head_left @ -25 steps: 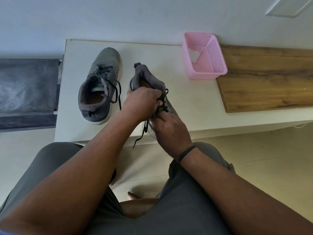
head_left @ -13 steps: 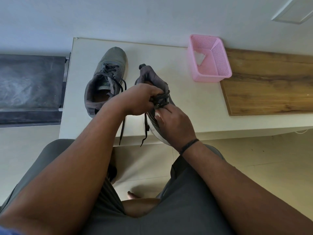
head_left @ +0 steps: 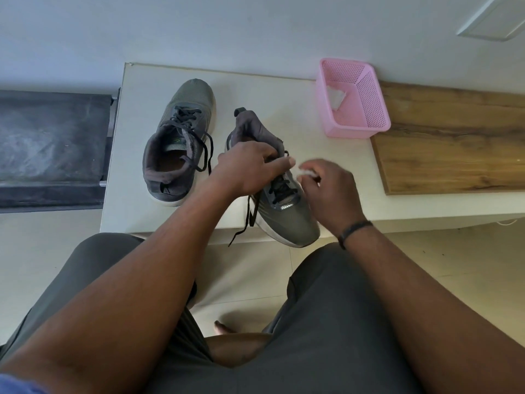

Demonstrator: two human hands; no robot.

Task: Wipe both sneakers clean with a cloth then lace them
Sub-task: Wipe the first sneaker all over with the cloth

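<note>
Two grey sneakers with black laces are on the white table (head_left: 284,92). One sneaker (head_left: 181,137) stands flat at the left, toe pointing away. The other sneaker (head_left: 287,220) points its toe at me over the table's front edge, tilted, and my left hand (head_left: 250,166) grips it at the collar and upper laces. A loose lace end (head_left: 247,223) hangs below that hand. My right hand (head_left: 329,191), blurred, is just right of this sneaker and pinches a small white cloth (head_left: 306,172) in its fingertips.
A pink mesh basket (head_left: 369,115) with a white cloth (head_left: 336,96) in it stands at the table's back right, next to a wooden board (head_left: 454,143). A dark bench (head_left: 51,143) adjoins the table's left side. My knees are below the front edge.
My right hand has left the sneaker's laces and moved right, now with a white cloth in its fingers. The left hand keeps its grip on the tilted sneaker.
</note>
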